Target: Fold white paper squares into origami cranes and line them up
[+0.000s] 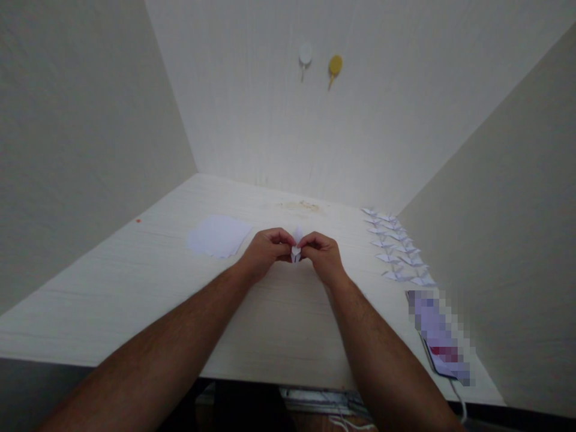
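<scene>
Between my two hands, above the middle of the white table, is a small folded white paper piece [296,254] with a pointed tip standing up at its far side. My left hand [272,251] pinches its left side between thumb and fingers. On the opposite side, my right hand [319,252] pinches the paper in the same way. The fingertips of both hands nearly meet and cover part of the folds. A loose stack of white paper sheets [218,235] lies just left of my left hand.
Folded white paper figures [398,245] stand in two rows at the table's right. Nearer me lies a phone [436,336], its screen blurred, with a white cable [459,399]. Walls enclose the table [288,336]. A white hook [305,55] and a yellow hook [335,65] hang behind.
</scene>
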Motion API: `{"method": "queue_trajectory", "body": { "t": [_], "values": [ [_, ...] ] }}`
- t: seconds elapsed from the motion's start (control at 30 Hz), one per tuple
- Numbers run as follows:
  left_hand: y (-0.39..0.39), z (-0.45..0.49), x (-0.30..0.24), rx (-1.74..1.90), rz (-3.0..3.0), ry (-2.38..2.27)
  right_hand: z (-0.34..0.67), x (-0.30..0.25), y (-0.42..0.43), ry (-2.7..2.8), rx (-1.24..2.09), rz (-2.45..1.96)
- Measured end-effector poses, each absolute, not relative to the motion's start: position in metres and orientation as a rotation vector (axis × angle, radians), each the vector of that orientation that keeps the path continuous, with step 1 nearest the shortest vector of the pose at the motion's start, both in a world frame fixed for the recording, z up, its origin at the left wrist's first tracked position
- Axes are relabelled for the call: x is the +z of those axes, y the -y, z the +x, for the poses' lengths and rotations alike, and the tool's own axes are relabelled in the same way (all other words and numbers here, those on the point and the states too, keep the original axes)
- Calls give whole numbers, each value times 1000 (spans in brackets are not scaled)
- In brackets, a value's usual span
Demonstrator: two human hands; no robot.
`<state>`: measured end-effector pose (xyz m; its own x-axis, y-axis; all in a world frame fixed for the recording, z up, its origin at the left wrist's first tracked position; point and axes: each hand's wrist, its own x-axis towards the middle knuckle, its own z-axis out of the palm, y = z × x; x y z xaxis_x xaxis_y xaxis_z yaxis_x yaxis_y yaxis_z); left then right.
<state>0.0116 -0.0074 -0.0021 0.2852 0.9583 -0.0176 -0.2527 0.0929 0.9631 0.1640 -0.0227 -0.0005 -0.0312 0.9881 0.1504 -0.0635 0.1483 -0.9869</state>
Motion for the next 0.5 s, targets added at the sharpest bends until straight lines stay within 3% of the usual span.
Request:
{"method": "queue_trajectory", "body": {
  "t": [0.5],
  "values": [
    [8, 12, -1, 1057, 1064, -833, 165, -4, 22, 1225, 1160, -1017]
  ]
}}
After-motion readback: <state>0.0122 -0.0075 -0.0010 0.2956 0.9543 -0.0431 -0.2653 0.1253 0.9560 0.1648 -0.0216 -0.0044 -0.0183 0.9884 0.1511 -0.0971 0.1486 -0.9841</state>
